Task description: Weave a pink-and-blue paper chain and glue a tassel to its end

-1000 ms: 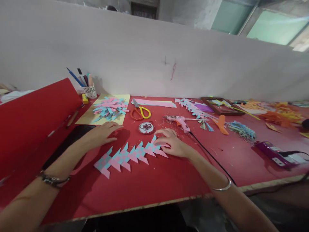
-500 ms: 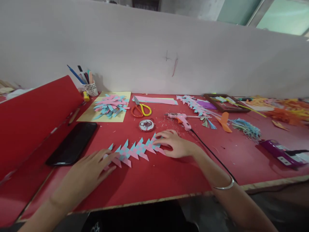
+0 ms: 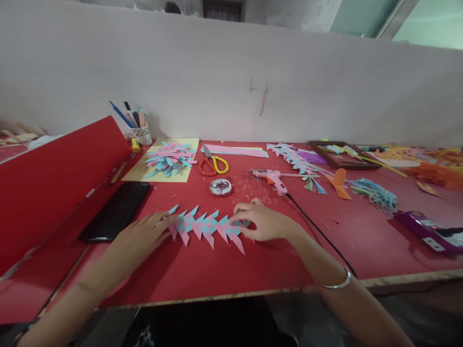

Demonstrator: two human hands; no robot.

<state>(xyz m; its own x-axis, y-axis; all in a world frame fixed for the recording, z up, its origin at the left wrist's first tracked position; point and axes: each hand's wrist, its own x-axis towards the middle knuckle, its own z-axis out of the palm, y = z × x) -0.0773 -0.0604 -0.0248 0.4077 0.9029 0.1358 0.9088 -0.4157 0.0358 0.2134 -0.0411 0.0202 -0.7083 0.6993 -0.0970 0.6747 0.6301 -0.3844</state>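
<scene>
Turned more level than before, the pink-and-blue paper strip (image 3: 207, 225) lies between your left hand (image 3: 142, 236) and right hand (image 3: 266, 221), set apart, fingers touching its ends, grip unclear.

To my left I see a black phone (image 3: 115, 211) lying flat on the red surface (image 3: 275, 274), and beyond it a patterned white cup (image 3: 142, 136) of pens. To my right I have an orange piece (image 3: 339, 185), a bluish fringed bundle (image 3: 376, 193) and a purple electrical box (image 3: 419, 229), with a brown tray (image 3: 356, 167) near the pale partition (image 3: 173, 72).
</scene>
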